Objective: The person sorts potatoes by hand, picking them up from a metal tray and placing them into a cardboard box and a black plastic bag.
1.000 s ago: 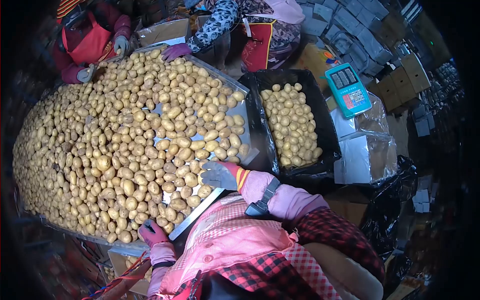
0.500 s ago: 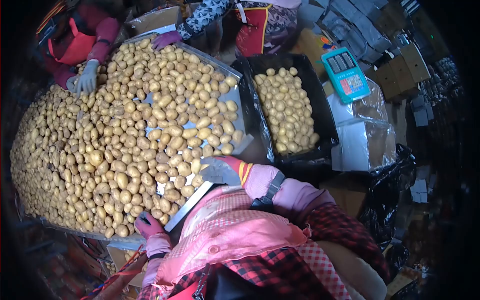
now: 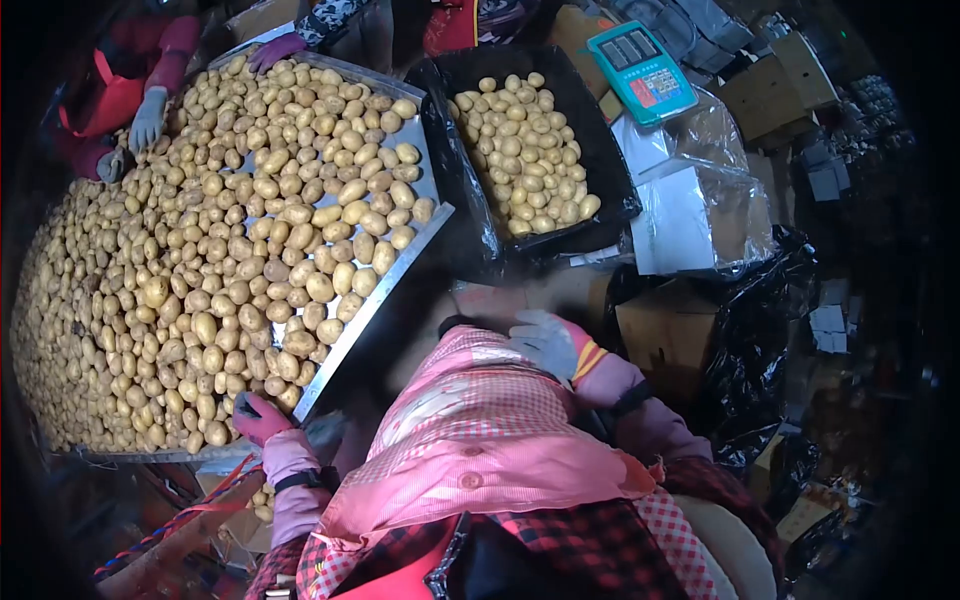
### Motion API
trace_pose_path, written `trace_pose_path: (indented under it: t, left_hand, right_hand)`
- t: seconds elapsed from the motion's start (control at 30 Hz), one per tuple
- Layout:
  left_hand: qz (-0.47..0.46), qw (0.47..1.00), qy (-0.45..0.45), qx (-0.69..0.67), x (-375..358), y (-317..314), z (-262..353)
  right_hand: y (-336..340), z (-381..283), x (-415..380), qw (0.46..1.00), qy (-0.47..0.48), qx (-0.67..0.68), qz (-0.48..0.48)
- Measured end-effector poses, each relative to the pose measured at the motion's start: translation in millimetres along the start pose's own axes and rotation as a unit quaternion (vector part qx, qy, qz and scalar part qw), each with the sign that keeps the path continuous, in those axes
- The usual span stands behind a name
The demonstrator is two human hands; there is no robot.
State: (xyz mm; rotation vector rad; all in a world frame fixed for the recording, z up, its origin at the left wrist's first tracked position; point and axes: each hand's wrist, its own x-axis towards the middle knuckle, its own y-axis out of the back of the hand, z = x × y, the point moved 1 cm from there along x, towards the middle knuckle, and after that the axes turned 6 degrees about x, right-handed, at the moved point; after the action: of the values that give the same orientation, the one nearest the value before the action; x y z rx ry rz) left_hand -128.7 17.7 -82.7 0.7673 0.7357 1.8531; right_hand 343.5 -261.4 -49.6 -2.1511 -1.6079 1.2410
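Observation:
A big heap of yellow potatoes [image 3: 200,230] covers a metal sorting table [image 3: 375,290]. My left hand [image 3: 262,418], in a magenta glove, sits at the table's near corner, touching the closest potatoes; its fingers are curled and I cannot make out whether it grips anything. My right hand [image 3: 545,340], in a grey glove with a red and yellow cuff, hovers off the table above my pink apron. Its fingers are spread and it holds nothing.
A black-lined crate [image 3: 460,170] of potatoes stands right of the table. Behind it are a teal scale [image 3: 640,60], plastic-wrapped white boxes [image 3: 690,215], a cardboard box [image 3: 665,335] and black bags [image 3: 770,330]. Other workers' gloved hands [image 3: 148,118] [image 3: 278,48] reach in at the far side.
My right hand has left the potatoes at the table's edge and drawn back to the right, over my apron. The left hand stays at the near corner. The view has swung.

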Motion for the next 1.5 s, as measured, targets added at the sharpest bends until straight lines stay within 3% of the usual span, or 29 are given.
trace_pose_path:
  t: [0.07,0.1,0.23,0.3,0.4,0.47,0.5,0.67,0.7,0.73,0.8,0.87,0.93,1.0,1.1,1.2,1.23,1.27,1.33,1.4,1.47,1.5]
  left_hand:
    - [0.045,0.998,-0.028,0.026,-15,9,38]
    - [0.029,0.999,-0.023,0.027,-23,11,60]
    - [0.028,0.975,-0.207,0.074,-36,-12,115]
    - [-0.01,0.978,-0.21,-0.006,-47,-35,151]
    - [-0.028,0.957,-0.288,0.017,-55,-80,192]
    - [-0.033,0.954,-0.299,0.0,-63,-111,215]
    - [-0.021,0.948,-0.317,0.024,-66,-126,221]
    - [-0.034,0.93,-0.34,0.137,-76,-173,235]
    - [-0.031,0.931,-0.335,0.142,-77,-175,235]
    - [-0.026,0.933,-0.328,0.148,-78,-176,235]
    - [-0.026,0.934,-0.317,0.161,-78,-177,240]
    - [-0.043,0.935,-0.306,0.176,-79,-176,244]
    - [-0.042,0.933,-0.31,0.181,-79,-177,241]
    - [-0.049,0.934,-0.297,0.195,-79,-177,242]
    - [-0.046,0.935,-0.293,0.193,-80,-178,244]
    - [-0.051,0.932,-0.292,0.21,-78,-177,244]
    - [-0.052,0.93,-0.294,0.217,-78,-176,247]
    - [-0.053,0.928,-0.294,0.223,-78,-176,248]
    - [-0.052,0.931,-0.29,0.215,-80,-175,246]
    - [-0.05,0.934,-0.285,0.21,-78,-176,247]
    - [-0.053,0.937,-0.278,0.206,-79,-176,246]
    - [-0.053,0.934,-0.283,0.212,-79,-176,246]
  right_hand:
    - [-7,-15,-12,0.966,-0.08,0.18,0.165]
    - [-1,-17,-13,0.966,-0.085,0.176,0.166]
    - [29,-24,-7,0.983,-0.061,0.148,0.089]
    - [55,-29,1,0.987,-0.042,0.143,0.059]
    - [47,-102,2,0.98,0.01,0.109,0.169]
    - [73,-147,12,0.98,0.049,0.096,0.165]
    - [75,-170,20,0.973,0.071,0.052,0.213]
    - [119,-253,86,0.963,0.157,-0.072,0.207]
    - [133,-258,108,0.95,0.155,-0.183,0.202]
    - [139,-254,132,0.894,0.214,-0.356,0.169]
    - [129,-255,171,0.774,0.193,-0.596,0.091]
    - [107,-253,210,0.655,0.158,-0.738,0.039]
    - [93,-249,251,0.494,0.147,-0.857,0.029]
    - [92,-244,269,0.439,0.152,-0.885,0.023]
    - [101,-238,277,0.428,0.167,-0.888,0.02]
    - [97,-233,263,0.43,0.126,-0.894,0.006]
    - [90,-230,251,0.41,0.092,-0.906,-0.046]
    - [87,-223,241,0.428,0.127,-0.89,-0.091]
    - [51,-228,232,0.493,-0.051,-0.851,-0.173]
    - [44,-212,240,0.491,0.091,-0.849,-0.171]
    - [24,-193,259,0.266,-0.028,-0.944,-0.192]
    - [54,-141,282,0.212,0.012,-0.969,-0.13]
